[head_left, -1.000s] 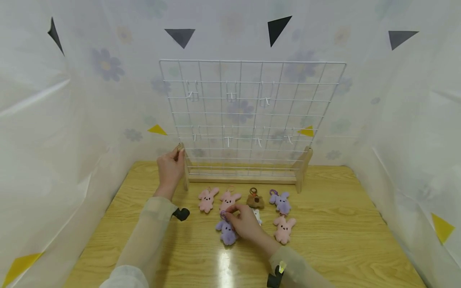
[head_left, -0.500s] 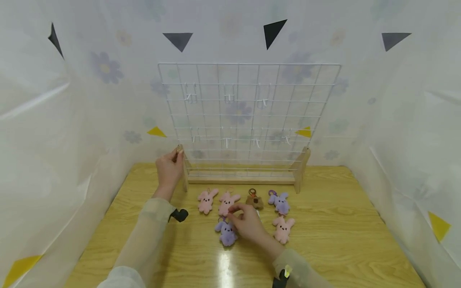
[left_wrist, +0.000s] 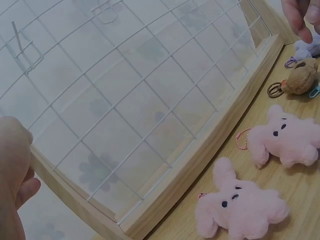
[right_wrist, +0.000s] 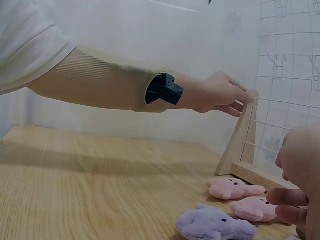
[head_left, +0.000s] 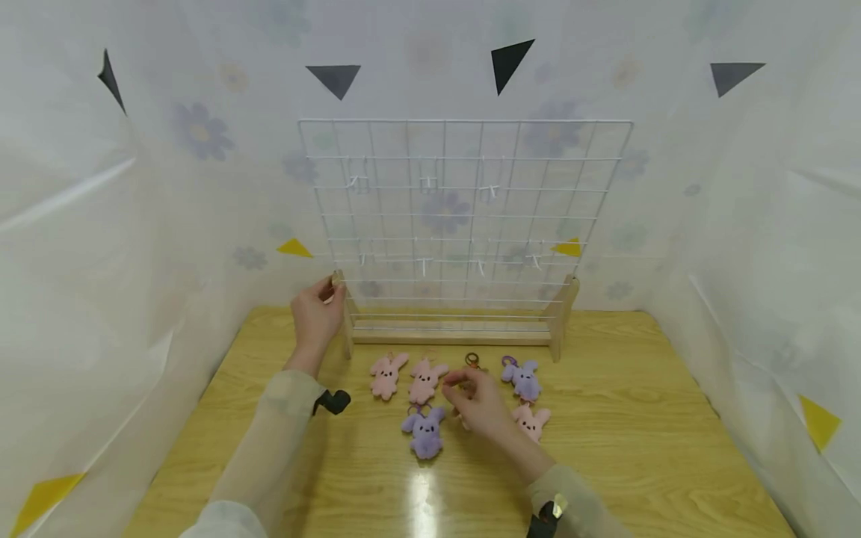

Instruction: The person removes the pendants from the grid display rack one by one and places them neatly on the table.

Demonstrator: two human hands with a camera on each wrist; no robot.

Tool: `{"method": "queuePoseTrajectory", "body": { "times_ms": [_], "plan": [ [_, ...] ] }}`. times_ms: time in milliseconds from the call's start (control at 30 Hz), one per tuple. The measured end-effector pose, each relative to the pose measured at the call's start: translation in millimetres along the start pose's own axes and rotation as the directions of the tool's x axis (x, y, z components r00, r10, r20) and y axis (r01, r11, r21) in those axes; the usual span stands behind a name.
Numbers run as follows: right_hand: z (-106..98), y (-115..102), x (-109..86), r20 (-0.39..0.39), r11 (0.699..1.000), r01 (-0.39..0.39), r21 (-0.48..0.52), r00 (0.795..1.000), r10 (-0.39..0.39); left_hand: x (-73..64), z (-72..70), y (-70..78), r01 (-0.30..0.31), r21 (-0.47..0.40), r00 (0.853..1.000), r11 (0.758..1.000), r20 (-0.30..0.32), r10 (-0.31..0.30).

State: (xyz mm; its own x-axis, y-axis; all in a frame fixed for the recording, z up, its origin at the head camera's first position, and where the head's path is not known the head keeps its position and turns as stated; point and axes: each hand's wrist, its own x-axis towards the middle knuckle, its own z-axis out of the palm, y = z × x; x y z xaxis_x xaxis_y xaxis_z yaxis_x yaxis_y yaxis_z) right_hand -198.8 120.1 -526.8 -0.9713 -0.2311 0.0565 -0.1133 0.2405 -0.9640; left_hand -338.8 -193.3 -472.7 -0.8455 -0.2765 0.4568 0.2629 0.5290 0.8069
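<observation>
My left hand (head_left: 315, 314) pinches the top of the left wooden support (head_left: 347, 321), which holds up a white wire grid rack (head_left: 464, 217). Over the plush keychains hovers my right hand (head_left: 480, 403), its fingers loosely bent with nothing visible between them. Beneath it lies a brown plush keychain (left_wrist: 301, 77), mostly hidden in the head view except for its ring. A purple bunny keychain (head_left: 427, 435) lies just left of the right hand. Two pink bunny keychains (head_left: 386, 377) rest in front of the rack. A teal clasp (left_wrist: 315, 91) shows beside the brown plush.
Another purple bunny keychain (head_left: 525, 381) and a pink one (head_left: 531, 420) lie right of the right hand, the pink one partly covered by it. Several white hooks (head_left: 428, 183) hang in two rows on the grid. Patterned sheeting (head_left: 202, 261) encloses the wooden table (head_left: 625, 418).
My right hand has left the purple bunny's ring and shifted right, covering the brown plush and the white one. The purple bunny stays on the table. My left hand keeps its hold.
</observation>
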Motion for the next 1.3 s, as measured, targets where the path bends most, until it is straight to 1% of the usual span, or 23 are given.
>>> {"method": "queuePoseTrajectory", "body": {
  "times_ms": [100,200,333,433,567,700,833,933,1100,1200,1300],
  "plan": [
    [-5,-3,-0.4,-0.028,0.999,0.024,-0.023,0.999,-0.024,-1.7,-1.3,1.9,0.016,-0.022,1.0,1.0,0.011,-0.016],
    [-11,-9,-1.2,-0.06,0.999,0.039,-0.037,0.997,-0.041,-3.9,-2.1,3.1,0.027,-0.049,1.0,0.998,0.0,-0.027],
    [-19,-16,-2.1,-0.092,0.999,-0.002,-0.032,0.996,0.0,-6.3,-4.0,4.6,0.025,-0.077,0.999,0.997,-0.031,-0.028],
    [-25,-17,-1.6,-0.107,1.0,-0.011,-0.016,0.994,0.009,-8.5,-6.7,5.4,0.022,-0.087,0.998,0.996,-0.053,-0.027],
    [-32,-16,0.7,-0.115,0.999,0.03,0.018,0.993,-0.028,-10.8,-10.5,5.1,0.018,-0.096,0.996,0.995,-0.09,-0.027],
    [-40,-15,1.4,-0.123,0.998,0.057,0.015,0.991,-0.055,-13.2,-14.3,6.4,0.009,-0.105,0.993,0.994,-0.114,-0.021],
    [-47,-18,1.1,-0.141,0.996,0.09,-0.005,0.986,-0.09,-15.9,-16.3,7.7,-0.012,-0.097,0.992,0.995,-0.123,0.0],
    [-51,-22,0.1,-0.158,0.993,0.121,-0.014,0.98,-0.122,-18.5,-16.4,8.8,-0.035,-0.088,0.994,0.996,-0.106,0.026],
    [-58,-29,-2.5,-0.189,0.987,0.154,-0.045,0.969,-0.16,-25.6,-16.9,16.5,-0.071,-0.088,0.997,0.994,-0.046,0.067],
    [-63,-34,-5.1,-0.205,0.981,0.18,-0.074,0.96,-0.192,-30.6,-18.4,25.8,-0.098,-0.069,0.995,0.993,-0.005,0.098],
    [-67,-39,-7.0,-0.208,0.967,0.221,-0.125,0.947,-0.244,-36.1,-20.6,37.3,-0.144,-0.03,0.989,0.989,0.04,0.145]
  ]
}}
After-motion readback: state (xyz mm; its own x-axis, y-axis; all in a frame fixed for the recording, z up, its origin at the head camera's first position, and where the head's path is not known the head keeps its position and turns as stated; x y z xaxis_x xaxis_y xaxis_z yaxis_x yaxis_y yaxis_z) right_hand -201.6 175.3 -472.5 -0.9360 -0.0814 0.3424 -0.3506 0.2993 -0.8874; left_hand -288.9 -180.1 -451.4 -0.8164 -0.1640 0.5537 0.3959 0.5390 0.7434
